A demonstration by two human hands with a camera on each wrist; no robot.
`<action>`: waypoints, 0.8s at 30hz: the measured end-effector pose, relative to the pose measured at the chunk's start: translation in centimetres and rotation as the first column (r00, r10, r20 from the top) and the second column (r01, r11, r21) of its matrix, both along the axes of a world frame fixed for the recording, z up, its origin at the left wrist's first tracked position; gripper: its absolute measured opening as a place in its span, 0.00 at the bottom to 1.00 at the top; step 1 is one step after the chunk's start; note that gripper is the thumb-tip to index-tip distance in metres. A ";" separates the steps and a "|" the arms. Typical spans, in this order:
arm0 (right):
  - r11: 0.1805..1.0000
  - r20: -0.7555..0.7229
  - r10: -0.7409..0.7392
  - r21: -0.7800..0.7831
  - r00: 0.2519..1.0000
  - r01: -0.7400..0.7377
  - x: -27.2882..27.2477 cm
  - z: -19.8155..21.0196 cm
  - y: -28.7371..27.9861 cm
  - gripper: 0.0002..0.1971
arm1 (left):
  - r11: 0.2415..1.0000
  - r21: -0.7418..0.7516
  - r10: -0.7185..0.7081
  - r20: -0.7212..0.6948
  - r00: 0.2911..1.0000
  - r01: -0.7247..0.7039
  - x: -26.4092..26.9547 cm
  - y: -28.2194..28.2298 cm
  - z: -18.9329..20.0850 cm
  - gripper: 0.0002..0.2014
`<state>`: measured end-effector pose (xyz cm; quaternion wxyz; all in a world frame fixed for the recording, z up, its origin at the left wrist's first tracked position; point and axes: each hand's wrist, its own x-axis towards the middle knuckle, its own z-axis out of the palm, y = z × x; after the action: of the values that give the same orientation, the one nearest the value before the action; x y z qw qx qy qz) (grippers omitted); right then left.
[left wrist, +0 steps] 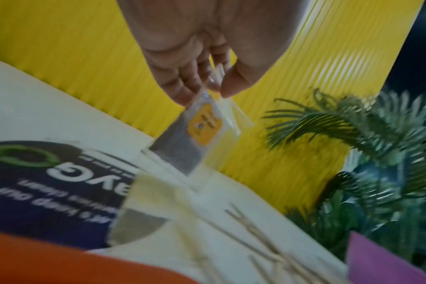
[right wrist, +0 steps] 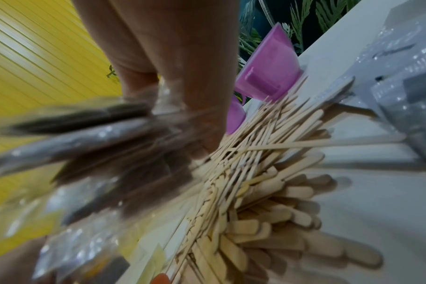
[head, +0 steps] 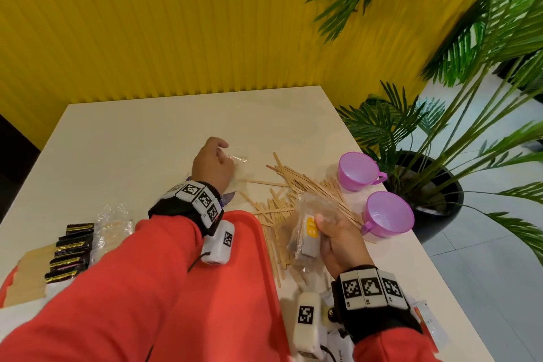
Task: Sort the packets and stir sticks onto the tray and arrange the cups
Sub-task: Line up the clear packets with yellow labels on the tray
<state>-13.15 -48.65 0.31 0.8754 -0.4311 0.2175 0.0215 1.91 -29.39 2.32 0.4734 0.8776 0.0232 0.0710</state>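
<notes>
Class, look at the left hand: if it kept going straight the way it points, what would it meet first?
Probably nothing soon: the left hand, pinching a clear packet, points across bare table toward the yellow wall. Depth is uncertain.

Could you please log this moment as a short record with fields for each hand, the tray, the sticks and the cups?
left hand: pinches a clear plastic tea-bag packet with a yellow tag
right hand: grips a bunch of clear packets
red plastic tray: holds black-and-gold sachets
flat wooden stir sticks: scattered on the white table
two purple plastic cups: upright, beside the sticks
</notes>
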 end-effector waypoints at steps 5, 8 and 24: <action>0.997 0.011 0.004 -0.075 1.000 -0.003 0.3 0.0 0.6 0.09 | 0.938 -0.223 -0.286 -0.064 0.956 0.266 -2.5 -2.6 1.1 0.12; 0.996 0.002 -0.036 -0.086 0.999 0.036 0.5 -0.1 0.7 0.09 | 0.816 -0.340 -0.538 -0.153 0.829 0.467 -4.1 -4.1 1.5 0.13; 0.989 -0.050 -0.077 -0.132 0.996 0.070 -0.1 0.4 0.4 0.15 | 0.865 0.442 0.062 -0.562 0.825 0.237 -0.4 0.3 -2.4 0.25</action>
<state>-13.23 -48.23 0.69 0.8394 -0.4781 0.2581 -0.0131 1.51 -29.09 -0.11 0.2082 0.9506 0.0999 -0.2076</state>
